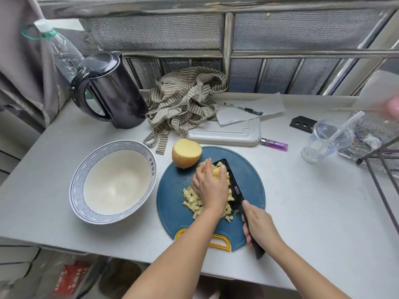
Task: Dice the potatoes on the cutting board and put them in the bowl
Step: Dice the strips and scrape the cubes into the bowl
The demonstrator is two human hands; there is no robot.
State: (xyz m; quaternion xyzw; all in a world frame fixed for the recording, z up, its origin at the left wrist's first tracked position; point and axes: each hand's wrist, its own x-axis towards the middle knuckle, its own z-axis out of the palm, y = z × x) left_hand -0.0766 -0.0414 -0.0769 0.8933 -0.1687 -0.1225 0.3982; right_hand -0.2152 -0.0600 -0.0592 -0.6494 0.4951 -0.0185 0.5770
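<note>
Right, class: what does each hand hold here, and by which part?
The right hand grips the knife by its handle. The left hand holds nothing; it rests on the diced potato beside the blade.

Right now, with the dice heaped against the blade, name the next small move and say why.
Probably lift the knife with the diced potato and tip it leftward into the bowl. The dice are gathered against the blade, the bowl beside the cutting board holds no potato yet, and the potato half can wait.
</note>
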